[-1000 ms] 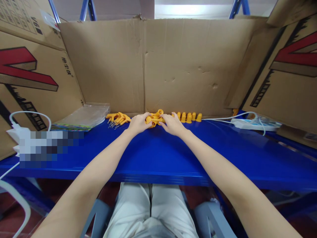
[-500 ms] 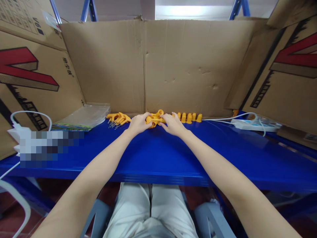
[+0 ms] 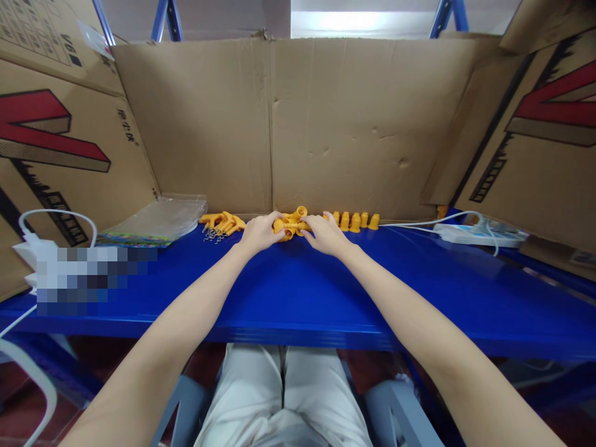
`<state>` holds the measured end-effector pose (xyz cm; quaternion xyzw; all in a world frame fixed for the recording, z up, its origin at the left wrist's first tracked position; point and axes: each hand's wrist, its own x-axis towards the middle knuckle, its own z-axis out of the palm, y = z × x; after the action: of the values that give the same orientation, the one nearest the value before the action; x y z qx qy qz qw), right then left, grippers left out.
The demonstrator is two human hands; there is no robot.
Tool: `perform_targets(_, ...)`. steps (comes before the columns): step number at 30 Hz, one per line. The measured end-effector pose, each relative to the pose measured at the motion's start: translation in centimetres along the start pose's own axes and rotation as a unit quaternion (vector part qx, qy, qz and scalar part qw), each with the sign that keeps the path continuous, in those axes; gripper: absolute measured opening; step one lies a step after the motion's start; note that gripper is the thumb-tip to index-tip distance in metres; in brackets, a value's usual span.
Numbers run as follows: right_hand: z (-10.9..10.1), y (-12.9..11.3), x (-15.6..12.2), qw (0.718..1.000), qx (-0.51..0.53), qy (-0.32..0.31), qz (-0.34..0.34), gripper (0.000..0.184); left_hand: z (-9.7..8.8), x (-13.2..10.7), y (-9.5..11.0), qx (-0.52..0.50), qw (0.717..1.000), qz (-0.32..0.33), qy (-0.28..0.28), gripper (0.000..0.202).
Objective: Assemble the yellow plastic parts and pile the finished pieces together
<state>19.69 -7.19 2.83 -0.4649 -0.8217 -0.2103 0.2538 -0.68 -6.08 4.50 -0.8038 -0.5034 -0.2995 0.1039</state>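
Taking the yellow cluster [image 3: 292,218] as the clock's centre, with 12 pointing away from the person, the widest room on the blue surface [image 3: 298,285] opens from 4 round to 8 o'clock. The front edge [image 3: 298,333] bounds it at 6, and the forearms slant across it along 5 and 7. At 12 room is tight: a cardboard panel [image 3: 363,124] stands just beyond the cluster. Boxes wall off the sides, the left box [image 3: 51,143] toward 10 and the right box [image 3: 549,155] toward 2.

The left hand [image 3: 261,232] reaches the cluster from 8, the right hand [image 3: 327,233] from 4. Each has its thumb and fingers spread about the yellow pieces; how firmly they press I cannot tell. Just beyond the left hand, at 9, lie branching yellow parts [image 3: 222,221] beside small dark curled pieces [image 3: 214,234], with clear plastic bags [image 3: 162,217] farther out. At 3, yellow caps [image 3: 356,221] stand upright near the right hand; a white power strip [image 3: 479,234] lies well apart in the same direction.

Against half a second ago, both hands and the cluster hold practically the same places, as do the caps.
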Motion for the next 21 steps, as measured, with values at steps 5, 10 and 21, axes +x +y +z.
perform_targets(5,-0.25,-0.12,0.07,1.000,-0.004,-0.016,0.001,0.026,-0.04,-0.04,-0.01,-0.002,1.000,0.003,0.000,0.039)
perform_targets(10,-0.16,0.12,0.01,1.000,0.001,0.008,-0.010,0.024,0.08,-0.04,-0.01,-0.006,1.000,0.006,0.006,0.039)
perform_targets(21,-0.33,0.14,0.01,1.000,-0.005,0.000,-0.005,0.026,0.02,0.00,0.07,0.001,1.000,-0.002,0.003,0.040)
